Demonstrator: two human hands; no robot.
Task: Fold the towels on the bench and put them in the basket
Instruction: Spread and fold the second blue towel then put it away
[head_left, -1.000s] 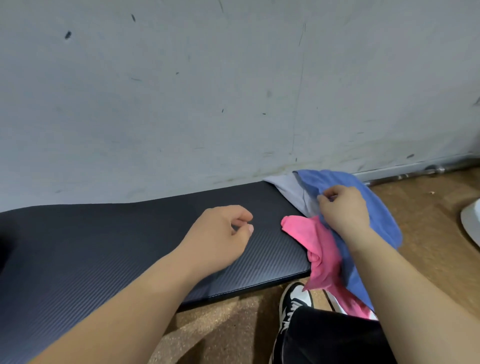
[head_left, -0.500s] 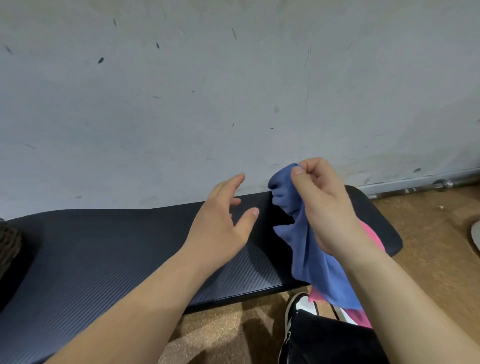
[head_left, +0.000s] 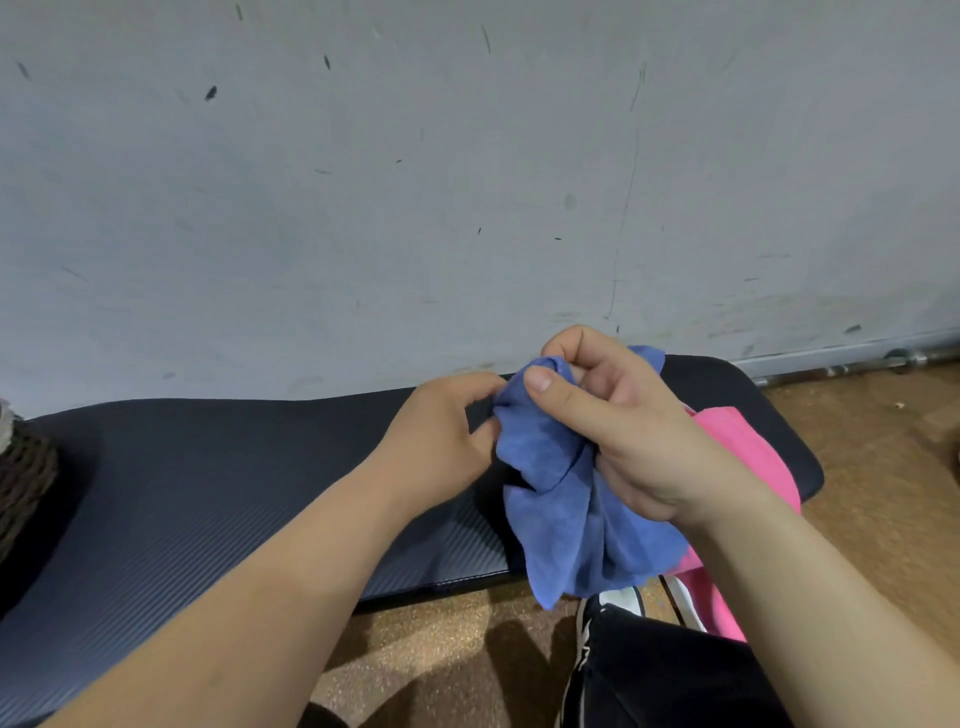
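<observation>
I've got the R hand (head_left: 639, 441) up over the right end of the bench (head_left: 234, 493), thumb and fingers squeezed tight on the top of the blue towel (head_left: 566, 514). The towel is all bunched up and hangs down. Its bottom goes past the front edge of the bench. The L hand (head_left: 441, 441) is right beside it, fingers curled, pinching the towel's left side.

The pink towel (head_left: 737, 447) lies at the right end of the bench, behind the R wrist, and part of it hangs off the front edge. The basket (head_left: 26, 478) – brown & woven – peeks in at the far left end; I see only a bit.

Below the front edge there's a black & white shoe (head_left: 618, 603) on the brown floor (head_left: 857, 493). A grey wall (head_left: 415, 208) w/ dark marks is behind the bench.
</observation>
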